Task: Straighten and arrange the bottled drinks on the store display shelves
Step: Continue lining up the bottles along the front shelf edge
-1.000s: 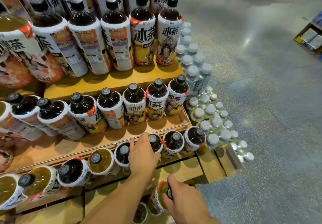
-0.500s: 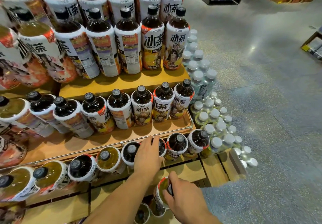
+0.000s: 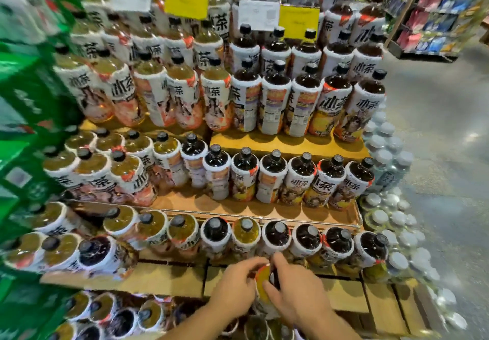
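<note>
The stepped wooden display (image 3: 174, 278) fills your view. Each tier is set back from the one below, so every row's labels can be read from the aisle. Green crates (image 3: 23, 117) wall it in at nine o'clock, and shrink-wrapped water packs (image 3: 389, 154) are stacked against its end at three o'clock. Yellow price cards (image 3: 186, 1) stand among the top rows at twelve o'clock, too blurred to read.

The tea bottles (image 3: 301, 178) stand upright, shoulder to shoulder. A thin metal rail (image 3: 264, 218) runs along the front of the middle tier, likely to keep that row from sliding off. In the lower row (image 3: 276, 236) just beneath it, one pale tea sits among dark ones, so I judge the sorting unfinished.

At six o'clock you have both hands on one bottle (image 3: 262, 282) of pale tea, in front of that lower row and over the bare plank. Your left hand (image 3: 234, 288) wraps its shoulder from the nine o'clock side. Your right hand (image 3: 299, 290) curls over the neck and black cap (image 3: 274, 277) from three o'clock. That grip suits turning the label outward while steadying the bottle upright. I cannot tell whether its base rests on the plank, because your hands hide it.
</note>
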A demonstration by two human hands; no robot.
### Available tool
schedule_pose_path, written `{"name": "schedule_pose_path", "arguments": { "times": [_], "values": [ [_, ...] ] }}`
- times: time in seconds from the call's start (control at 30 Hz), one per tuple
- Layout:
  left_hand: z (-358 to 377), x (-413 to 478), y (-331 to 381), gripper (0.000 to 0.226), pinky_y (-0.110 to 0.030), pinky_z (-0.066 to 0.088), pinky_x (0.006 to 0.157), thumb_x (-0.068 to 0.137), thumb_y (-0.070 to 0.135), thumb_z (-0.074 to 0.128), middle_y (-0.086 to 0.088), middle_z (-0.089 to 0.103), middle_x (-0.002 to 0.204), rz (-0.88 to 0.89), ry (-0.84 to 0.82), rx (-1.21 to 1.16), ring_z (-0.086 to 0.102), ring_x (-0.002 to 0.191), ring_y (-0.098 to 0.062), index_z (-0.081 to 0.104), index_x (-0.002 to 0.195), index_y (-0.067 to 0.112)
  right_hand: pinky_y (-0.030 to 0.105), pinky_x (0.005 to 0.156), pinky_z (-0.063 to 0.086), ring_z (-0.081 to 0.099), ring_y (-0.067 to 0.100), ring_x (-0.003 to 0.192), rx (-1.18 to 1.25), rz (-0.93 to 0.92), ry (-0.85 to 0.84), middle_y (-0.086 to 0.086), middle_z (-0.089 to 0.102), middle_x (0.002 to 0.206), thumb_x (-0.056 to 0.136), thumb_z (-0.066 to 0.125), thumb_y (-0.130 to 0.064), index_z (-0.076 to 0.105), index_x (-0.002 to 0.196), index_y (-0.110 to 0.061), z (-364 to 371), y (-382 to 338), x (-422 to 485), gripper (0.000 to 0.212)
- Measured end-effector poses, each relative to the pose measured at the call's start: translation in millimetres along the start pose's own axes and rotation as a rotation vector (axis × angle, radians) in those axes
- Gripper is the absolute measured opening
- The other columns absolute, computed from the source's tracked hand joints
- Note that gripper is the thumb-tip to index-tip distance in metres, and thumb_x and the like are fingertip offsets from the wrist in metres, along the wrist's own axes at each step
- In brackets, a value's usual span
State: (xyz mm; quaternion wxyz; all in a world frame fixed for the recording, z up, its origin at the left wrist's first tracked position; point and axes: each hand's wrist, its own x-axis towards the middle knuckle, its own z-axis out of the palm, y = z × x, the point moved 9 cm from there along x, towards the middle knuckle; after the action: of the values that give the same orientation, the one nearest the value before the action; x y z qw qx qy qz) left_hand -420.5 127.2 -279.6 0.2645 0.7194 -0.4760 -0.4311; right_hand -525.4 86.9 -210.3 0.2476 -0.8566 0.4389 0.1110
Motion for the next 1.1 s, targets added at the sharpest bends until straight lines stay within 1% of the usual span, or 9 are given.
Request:
{"name": "schedule_pose_path", "arguments": {
  "times": [0.1,0.2,0.37,0.47,0.57,0.7,0.8,0.97,1.1],
  "values": [
    [-40,-32,-18,0.049,-0.025,0.047,0.104,0.08,0.033,0.061,0.032,0.061,0.125,0.027,0.047,-0.174,0.055,0.117,0.011,0.061,0.126,0.05,0.038,0.074,0.055,0.066,0.022,0.093,-0.046,-0.095,-0.031,-0.005,0.065,0.099,0.095,0.05,-0.052,0.034,0.109,-0.031,3,-56,11,0.03],
    [-78,-66,-46,0.07,-0.009,0.04,0.101,0.067,0.049,0.065,0.038,0.047,0.134,0.039,0.059,-0.259,0.048,0.124,0.013,0.046,0.134,0.056,0.036,0.074,0.053,0.067,0.02,0.096,-0.082,-0.184,-0.025,-0.004,0.066,0.102,0.093,0.048,-0.058,0.035,0.109,-0.033,11,-116,23,0.032],
    [-141,-105,-125,0.065,-0.03,0.037,0.114,0.08,0.055,0.073,0.03,0.047,0.14,-0.053,0.164,-0.307,0.046,0.129,0.006,0.039,0.134,0.067,0.034,0.072,0.052,0.066,0.019,0.098,-0.091,-0.323,-0.055,-0.006,0.062,0.098,0.092,0.045,-0.061,0.036,0.123,-0.031,34,-226,37,0.045],
    [-191,-121,-155,0.068,-0.035,0.039,0.114,0.077,0.073,0.067,0.031,0.048,0.141,-0.019,0.211,-0.235,0.045,0.131,0.007,0.044,0.139,0.056,0.035,0.069,0.049,0.066,0.02,0.096,-0.118,-0.373,-0.046,-0.007,0.06,0.092,0.091,0.047,-0.063,0.037,0.119,-0.031,35,-287,43,0.043],
    [-248,-147,-153,0.078,-0.017,0.036,0.109,0.07,0.066,0.075,0.042,0.037,0.133,0.072,0.306,-0.142,0.041,0.125,0.012,0.036,0.136,0.057,0.037,0.063,0.044,0.064,0.024,0.09,-0.175,-0.377,-0.024,-0.005,0.055,0.082,0.091,0.051,-0.059,0.039,0.109,-0.03,23,-344,48,0.036],
    [-327,-165,-136,0.097,-0.036,0.046,0.107,0.068,0.068,0.079,0.02,0.045,0.141,0.186,0.346,-0.071,0.048,0.13,-0.005,0.034,0.149,0.042,0.035,0.063,0.05,0.06,0.017,0.076,-0.211,-0.398,0.094,-0.005,0.06,0.084,0.088,0.056,-0.056,0.043,0.097,-0.03,-22,-412,58,0.03],
    [-383,-161,-124,0.097,-0.035,0.045,0.108,0.07,0.051,0.084,0.017,0.048,0.139,0.242,0.388,-0.021,0.048,0.128,-0.004,0.033,0.151,0.033,0.034,0.059,0.052,0.061,0.014,0.068,-0.181,-0.377,0.147,-0.005,0.062,0.076,0.088,0.064,-0.049,0.045,0.088,-0.029,-60,-453,72,0.027],
    [-462,-146,-116,0.099,-0.038,0.048,0.103,0.069,0.046,0.088,0.011,0.054,0.134,0.291,0.471,-0.008,0.054,0.12,-0.01,0.034,0.151,0.033,0.037,0.059,0.052,0.059,0.017,0.069,-0.192,-0.383,0.292,-0.005,0.061,0.077,0.088,0.065,-0.046,0.048,0.09,-0.027,-104,-508,104,0.025],
    [-489,-121,-143,0.103,-0.044,0.049,0.103,0.067,0.046,0.089,0.012,0.051,0.138,0.242,0.491,0.06,0.053,0.124,-0.014,0.03,0.151,0.038,0.041,0.063,0.056,0.062,0.022,0.072,-0.231,-0.342,0.268,-0.004,0.061,0.08,0.09,0.061,-0.048,0.043,0.095,-0.029,-87,-524,140,0.026]
  ]
}}
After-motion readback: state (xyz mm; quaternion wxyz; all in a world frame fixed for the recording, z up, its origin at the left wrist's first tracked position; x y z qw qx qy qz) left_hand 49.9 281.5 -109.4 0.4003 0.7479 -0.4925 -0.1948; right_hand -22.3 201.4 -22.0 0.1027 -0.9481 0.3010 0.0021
